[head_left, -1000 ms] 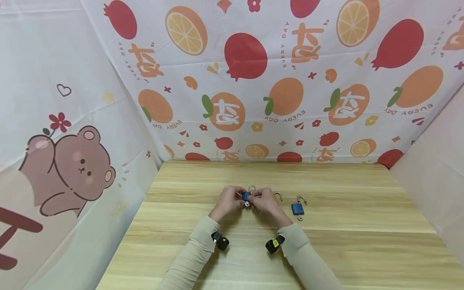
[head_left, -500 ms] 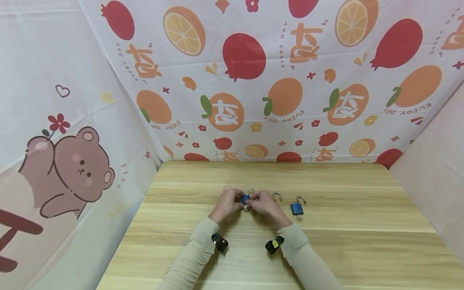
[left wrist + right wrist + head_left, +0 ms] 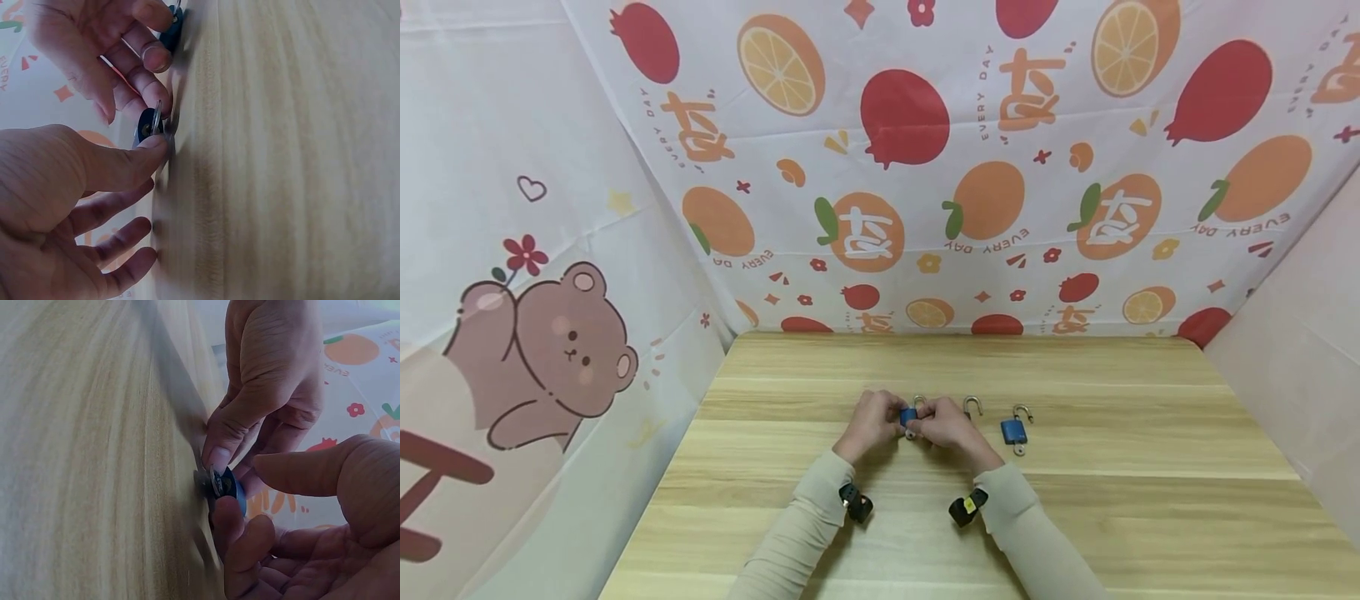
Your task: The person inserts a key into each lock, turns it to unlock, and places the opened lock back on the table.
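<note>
A small blue padlock [image 3: 908, 417] with its shackle raised and a key [image 3: 910, 434] in its bottom is between both hands at mid-table. My left hand [image 3: 874, 422] pinches it from the left; in the left wrist view the thumb [image 3: 140, 161] presses beside the key ring, other fingers spread. From the other side my right hand [image 3: 946, 422] holds the padlock with curled fingers [image 3: 228, 519], its thumb raised apart in the right wrist view. Just right of that hand, an open shackle [image 3: 973, 403] shows, its padlock body mostly hidden.
Another blue padlock [image 3: 1013, 432], shackle open and key inserted, lies farther right on the wooden table [image 3: 1135, 517]. A fruit-print cloth [image 3: 1045, 275] hangs behind the table, and a bear-print cloth [image 3: 655, 467] borders its left side. Each wrist wears a black camera.
Both hands and the held padlock have come slightly down toward the person, mostly in the first half second. More of the neighbouring open shackle shows. The far-right padlock lies as before.
</note>
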{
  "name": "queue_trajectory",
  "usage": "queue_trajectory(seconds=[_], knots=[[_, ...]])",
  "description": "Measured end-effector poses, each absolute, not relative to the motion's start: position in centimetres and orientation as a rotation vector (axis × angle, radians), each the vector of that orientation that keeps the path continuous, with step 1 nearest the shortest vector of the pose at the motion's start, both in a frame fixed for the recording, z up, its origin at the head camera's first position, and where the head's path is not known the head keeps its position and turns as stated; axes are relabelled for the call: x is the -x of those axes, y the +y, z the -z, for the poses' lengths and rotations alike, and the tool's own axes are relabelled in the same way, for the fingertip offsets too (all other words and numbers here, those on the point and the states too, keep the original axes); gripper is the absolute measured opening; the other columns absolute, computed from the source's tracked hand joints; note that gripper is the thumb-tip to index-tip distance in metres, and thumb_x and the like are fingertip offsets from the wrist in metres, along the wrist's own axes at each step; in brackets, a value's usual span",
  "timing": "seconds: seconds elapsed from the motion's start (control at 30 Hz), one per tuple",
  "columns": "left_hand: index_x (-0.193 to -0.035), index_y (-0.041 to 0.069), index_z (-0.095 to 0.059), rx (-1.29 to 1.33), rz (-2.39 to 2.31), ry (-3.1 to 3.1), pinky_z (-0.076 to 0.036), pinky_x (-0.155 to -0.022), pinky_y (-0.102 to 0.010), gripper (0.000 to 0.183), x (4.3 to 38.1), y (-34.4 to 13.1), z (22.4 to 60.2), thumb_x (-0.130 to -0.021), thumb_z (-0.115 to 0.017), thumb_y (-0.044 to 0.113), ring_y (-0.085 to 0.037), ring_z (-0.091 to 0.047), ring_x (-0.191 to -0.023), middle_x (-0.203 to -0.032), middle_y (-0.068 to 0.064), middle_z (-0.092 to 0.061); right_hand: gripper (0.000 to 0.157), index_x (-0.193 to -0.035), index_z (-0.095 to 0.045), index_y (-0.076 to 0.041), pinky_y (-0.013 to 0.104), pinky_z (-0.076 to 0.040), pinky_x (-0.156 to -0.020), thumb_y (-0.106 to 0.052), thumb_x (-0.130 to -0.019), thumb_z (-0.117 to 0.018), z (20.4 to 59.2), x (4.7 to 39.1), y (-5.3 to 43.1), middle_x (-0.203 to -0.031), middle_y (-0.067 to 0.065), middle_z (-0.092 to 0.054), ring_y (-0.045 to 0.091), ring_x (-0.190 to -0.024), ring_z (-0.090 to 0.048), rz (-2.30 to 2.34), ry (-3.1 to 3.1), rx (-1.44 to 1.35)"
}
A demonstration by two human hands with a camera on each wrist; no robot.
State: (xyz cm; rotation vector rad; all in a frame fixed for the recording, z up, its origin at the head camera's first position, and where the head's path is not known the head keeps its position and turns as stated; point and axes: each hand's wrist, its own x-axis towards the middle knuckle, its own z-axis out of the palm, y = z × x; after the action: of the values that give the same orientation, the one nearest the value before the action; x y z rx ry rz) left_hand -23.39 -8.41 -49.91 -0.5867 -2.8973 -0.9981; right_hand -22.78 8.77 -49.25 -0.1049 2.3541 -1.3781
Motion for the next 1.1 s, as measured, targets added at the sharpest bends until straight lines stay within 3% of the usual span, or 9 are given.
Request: queue_trajectory(seconds=[0.27, 0.7, 1.1], knots=[[-0.100, 0.001, -0.079, 0.525, 1.017, -2.906, -0.040, -0.088, -0.041, 0.027, 22.99, -8.40, 49.76, -0.075, -0.087, 0.007, -0.029, -0.054, -0.097, -0.104, -0.013, -0.076, 0.020, -0.088, -0.070, -0.004, 0.023, -0.036, -0.049, -0.021, -0.097, -0.067, 49.08, 22.67, 8.75, -0.066, 0.006, -0.065, 0.012, -0.053, -0.050, 1.338, 2.380, 0.132], [-0.102, 0.002, -0.079, 0.522, 0.968, -2.928, -0.042, -0.089, -0.044, 0.028, 22.82, -8.36, 49.93, -0.075, -0.087, 0.006, -0.031, -0.055, -0.099, -0.106, -0.014, -0.076, 0.023, -0.086, -0.069, -0.002, 0.025, -0.036, -0.050, -0.021, -0.099, -0.065, 48.80, 22.13, 8.70, -0.067, 0.007, -0.062, 0.014, -0.055, -0.048, 1.312, 2.367, 0.140], [-0.102, 0.003, -0.079, 0.498, 0.952, -2.934, -0.043, -0.087, -0.045, 0.029, 22.73, -8.24, 49.88, -0.074, -0.087, 0.005, -0.031, -0.056, -0.098, -0.107, -0.013, -0.075, 0.024, -0.086, -0.070, -0.003, 0.026, -0.040, -0.053, -0.023, -0.099, -0.065, 48.78, 22.19, 8.82, -0.073, 0.011, -0.068, 0.016, -0.058, -0.055, 1.293, 2.400, 0.156]])
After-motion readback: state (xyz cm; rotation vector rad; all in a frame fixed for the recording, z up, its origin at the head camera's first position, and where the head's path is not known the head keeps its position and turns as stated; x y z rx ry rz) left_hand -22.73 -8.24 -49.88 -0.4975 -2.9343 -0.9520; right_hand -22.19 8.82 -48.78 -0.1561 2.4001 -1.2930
